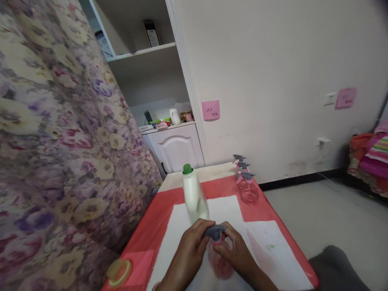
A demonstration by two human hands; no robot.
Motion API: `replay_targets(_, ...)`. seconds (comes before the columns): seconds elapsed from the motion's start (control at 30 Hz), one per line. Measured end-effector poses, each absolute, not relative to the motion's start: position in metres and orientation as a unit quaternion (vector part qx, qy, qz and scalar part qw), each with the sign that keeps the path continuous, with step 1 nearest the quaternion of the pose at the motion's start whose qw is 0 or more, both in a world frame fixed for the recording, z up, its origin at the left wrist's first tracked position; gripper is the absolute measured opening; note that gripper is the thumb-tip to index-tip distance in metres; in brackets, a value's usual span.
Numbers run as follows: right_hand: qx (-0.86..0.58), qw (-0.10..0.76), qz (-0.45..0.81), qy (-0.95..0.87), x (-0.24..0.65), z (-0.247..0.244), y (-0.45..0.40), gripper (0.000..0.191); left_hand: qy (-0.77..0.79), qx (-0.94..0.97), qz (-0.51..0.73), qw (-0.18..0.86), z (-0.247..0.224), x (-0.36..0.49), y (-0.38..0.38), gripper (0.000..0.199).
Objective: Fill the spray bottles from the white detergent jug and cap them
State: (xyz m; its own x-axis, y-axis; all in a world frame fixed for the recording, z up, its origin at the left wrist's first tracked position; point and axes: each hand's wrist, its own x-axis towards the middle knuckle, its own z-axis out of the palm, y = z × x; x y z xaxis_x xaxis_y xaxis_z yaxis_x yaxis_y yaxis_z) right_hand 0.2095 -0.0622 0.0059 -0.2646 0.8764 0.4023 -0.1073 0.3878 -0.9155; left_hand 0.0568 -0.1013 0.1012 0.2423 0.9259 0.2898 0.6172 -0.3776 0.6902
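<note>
A clear pinkish spray bottle (220, 267) with a grey trigger head stands close in front of me on white paper, its lower part partly blurred. My left hand (190, 247) is closed on the left side of the grey head. From the other side, my right hand (239, 251) grips the head and the pink collar below it, thumb in front. Just behind the hands is a tall pale detergent bottle (194, 196), upright, with a green spout at its open mouth and its lower end hidden. A yellowish translucent cap (119, 272) lies at the table's left front.
Several spray bottles (249, 195) stand in a row along the right rear of the red-covered table (148, 230). A damp sheet of white paper (281, 250) lies at the right. A flowered curtain (72, 161) hangs at the left, a wall rises behind.
</note>
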Motion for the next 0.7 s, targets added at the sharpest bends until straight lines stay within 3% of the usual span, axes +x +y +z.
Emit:
replay_targets(0.37, -0.424, 0.562, 0.426, -0.568, 0.182, 0.001, -0.07, 0.023, 0.523, 0.776, 0.326, 0.133, 0.096, 0.063, -0.094, 0.034)
replay_targets(0.53, -0.423, 0.581, 0.411, -0.561, 0.176, -0.012, -0.07, 0.016, 0.54, 0.71, 0.405, 0.202, 0.077, 0.077, -0.103, 0.028)
replay_targets(0.6, -0.416, 0.592, 0.406, -0.558, 0.176, -0.016, -0.07, 0.016, 0.554, 0.674, 0.44, 0.214, 0.066, 0.083, -0.106, 0.034)
replay_targets(0.7, -0.414, 0.597, 0.412, -0.55, 0.177, -0.017, -0.072, 0.023, 0.578, 0.62, 0.487, 0.211, 0.046, 0.09, -0.108, 0.063)
